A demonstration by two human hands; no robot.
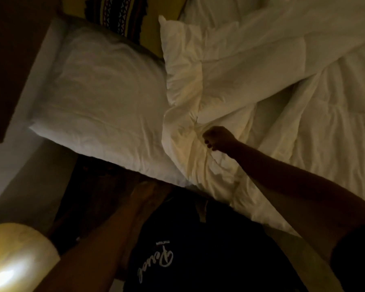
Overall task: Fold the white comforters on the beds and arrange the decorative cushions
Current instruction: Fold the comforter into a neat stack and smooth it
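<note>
Top: dark, near-black shirt [209, 249] with short sleeves, the right sleeve's edge showing at the upper arm.
Print: white cursive script [156, 261] on the chest, with a smaller line of white letters beside it, too small to read.
Forearms: bare, uncovered.
Wrists, hands: nothing visibly worn in the dim light.

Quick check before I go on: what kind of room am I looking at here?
Most likely a bedroom, maybe a hotel room. A white pillow lies at the head of a bed, a rumpled white comforter beside it is gripped by the right hand, and a lit lamp glows at lower left.
</note>
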